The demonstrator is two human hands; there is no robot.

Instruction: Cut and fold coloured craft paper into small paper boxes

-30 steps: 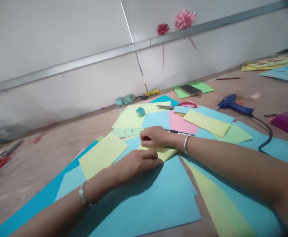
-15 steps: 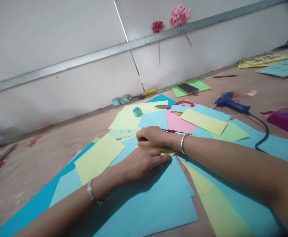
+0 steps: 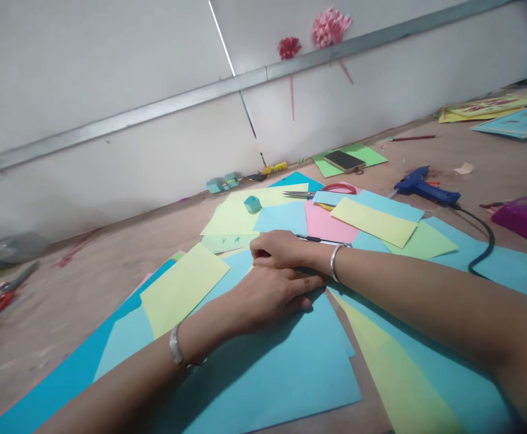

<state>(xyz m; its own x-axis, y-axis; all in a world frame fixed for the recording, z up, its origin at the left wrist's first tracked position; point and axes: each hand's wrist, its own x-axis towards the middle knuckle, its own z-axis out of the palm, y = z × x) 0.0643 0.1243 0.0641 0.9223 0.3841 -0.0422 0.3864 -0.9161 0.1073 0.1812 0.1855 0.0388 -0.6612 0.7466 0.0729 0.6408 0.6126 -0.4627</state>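
Observation:
My left hand point(image 3: 274, 296) lies palm down over a light blue sheet point(image 3: 290, 367), its index finger stretched out to the right below my right wrist. Just beyond it, my right hand point(image 3: 274, 247) is curled closed, fingertips turned down and hidden. Both hands cover a piece of yellow paper, of which only a sliver shows by the right fingertips. Right behind my right hand lies a dark-and-silver pen-like tool point(image 3: 320, 240). A loose yellow sheet point(image 3: 184, 289) rests to the left of my hands.
Scissors point(image 3: 321, 191), a small teal paper ring point(image 3: 252, 205) and coloured sheets lie beyond my hands. On the right are a blue glue gun point(image 3: 428, 187) with its cord and a magenta object point(image 3: 525, 220). A phone point(image 3: 344, 160) rests on green paper near the wall.
My left hand has slid slightly right and its index finger reaches farther, covering the yellow paper that showed between the hands. My right hand has stayed nearly still.

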